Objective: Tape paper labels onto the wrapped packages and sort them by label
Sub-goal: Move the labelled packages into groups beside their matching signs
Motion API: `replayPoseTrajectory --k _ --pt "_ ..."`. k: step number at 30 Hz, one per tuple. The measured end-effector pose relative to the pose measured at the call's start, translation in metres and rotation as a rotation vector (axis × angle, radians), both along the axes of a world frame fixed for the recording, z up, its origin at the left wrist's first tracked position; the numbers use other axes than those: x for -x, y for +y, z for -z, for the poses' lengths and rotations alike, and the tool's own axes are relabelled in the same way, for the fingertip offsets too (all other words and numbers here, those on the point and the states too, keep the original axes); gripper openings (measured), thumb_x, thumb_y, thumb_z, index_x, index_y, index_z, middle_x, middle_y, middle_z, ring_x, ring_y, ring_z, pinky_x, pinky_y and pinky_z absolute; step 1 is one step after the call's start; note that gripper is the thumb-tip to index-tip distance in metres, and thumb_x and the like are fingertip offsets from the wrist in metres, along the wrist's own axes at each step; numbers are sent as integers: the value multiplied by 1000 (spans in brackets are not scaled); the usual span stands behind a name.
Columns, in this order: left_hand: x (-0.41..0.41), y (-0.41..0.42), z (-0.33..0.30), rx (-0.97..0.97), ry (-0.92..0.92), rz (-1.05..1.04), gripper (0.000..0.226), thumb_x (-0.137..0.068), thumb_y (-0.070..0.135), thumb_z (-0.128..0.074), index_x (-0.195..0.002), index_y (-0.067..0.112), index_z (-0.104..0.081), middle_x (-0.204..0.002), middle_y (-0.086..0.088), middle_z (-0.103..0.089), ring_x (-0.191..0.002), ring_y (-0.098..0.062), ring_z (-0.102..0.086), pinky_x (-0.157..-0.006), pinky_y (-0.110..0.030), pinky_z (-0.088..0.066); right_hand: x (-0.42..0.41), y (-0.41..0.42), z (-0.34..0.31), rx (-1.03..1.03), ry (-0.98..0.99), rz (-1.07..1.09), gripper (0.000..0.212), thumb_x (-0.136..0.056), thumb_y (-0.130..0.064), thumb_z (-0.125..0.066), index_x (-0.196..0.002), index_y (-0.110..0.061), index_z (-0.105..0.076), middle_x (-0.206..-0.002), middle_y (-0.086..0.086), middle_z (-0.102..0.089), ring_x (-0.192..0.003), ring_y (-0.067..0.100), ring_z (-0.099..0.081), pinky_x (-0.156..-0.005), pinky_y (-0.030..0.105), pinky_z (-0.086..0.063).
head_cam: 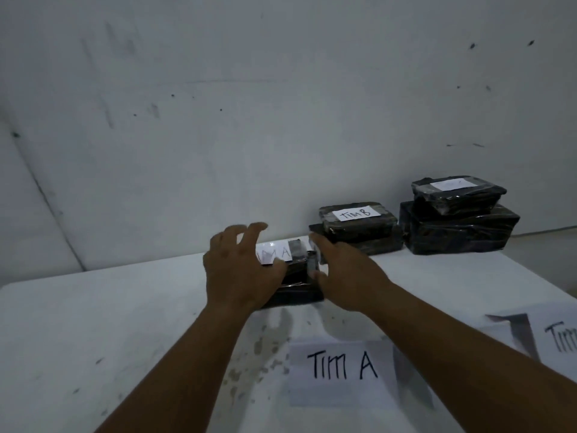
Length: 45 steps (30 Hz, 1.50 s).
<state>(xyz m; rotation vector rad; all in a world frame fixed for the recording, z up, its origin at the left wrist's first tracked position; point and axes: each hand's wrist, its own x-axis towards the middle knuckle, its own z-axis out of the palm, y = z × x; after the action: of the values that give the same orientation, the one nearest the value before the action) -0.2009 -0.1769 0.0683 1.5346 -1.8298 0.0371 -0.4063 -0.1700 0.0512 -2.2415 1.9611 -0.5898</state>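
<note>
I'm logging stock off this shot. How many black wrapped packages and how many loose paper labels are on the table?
Black wrapped packages: 5, one between the left hand and right hand, two in the TIM B stack, two in the far right stack.
Loose paper labels: 2, TIM A label and a partly cut-off label.
Total: 7

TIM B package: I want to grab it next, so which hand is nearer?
Right. The right hand reaches toward the TIM B package, fingertips just short of it; the left hand lies farther left.

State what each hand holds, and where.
The left hand and right hand touch opposite sides of the black package; a firm grip cannot be told.
</note>
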Motion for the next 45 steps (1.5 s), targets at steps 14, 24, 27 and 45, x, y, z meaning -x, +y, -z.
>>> replayPoseTrajectory --k 14,24,27,45 --pt "-41 -16 58 -201 -32 43 76 -89 41 -73 -154 45 -34 -134 -1 -59 -118 -22 -60 -93 -33 -47 -28 -24 19 -98 -20 26 101 -81 -19 -86 -160 -33 -25 -135 19 -59 -118 33 -60 -96 38 -50" --pt "-42 -59 63 -176 -100 14 78 -94 46 -67 -158 47 -23 -128 -3 -66 -112 -23 -64 -85 -30 -44 -34 -66 22 -50 -37 39 94 -87 -10 -78 -159 -33 -21 -122 17 -60 -97 25 -62 -83 34 -50" --pt "-41 -75 61 -177 -121 17 79 -93 46 -68 -158 47 -23 -128 -2 -67 -111 -22 -64 -80 -28 -40 -35 -80 24 -33 -18 41 96 -89 -10 -76 -162 -32 -17 -121 18 -61 -100 27 -63 -85 36 -51" --pt "-43 -108 68 -143 -134 6 77 -93 47 -66 -157 50 -22 -126 -1 -68 -108 -21 -65 -76 -26 -36 -40 -107 28 -10 154 104 95 -95 -15 -68 -163 -31 -4 -118 19 -63 -102 33 -66 -85 44 -57"
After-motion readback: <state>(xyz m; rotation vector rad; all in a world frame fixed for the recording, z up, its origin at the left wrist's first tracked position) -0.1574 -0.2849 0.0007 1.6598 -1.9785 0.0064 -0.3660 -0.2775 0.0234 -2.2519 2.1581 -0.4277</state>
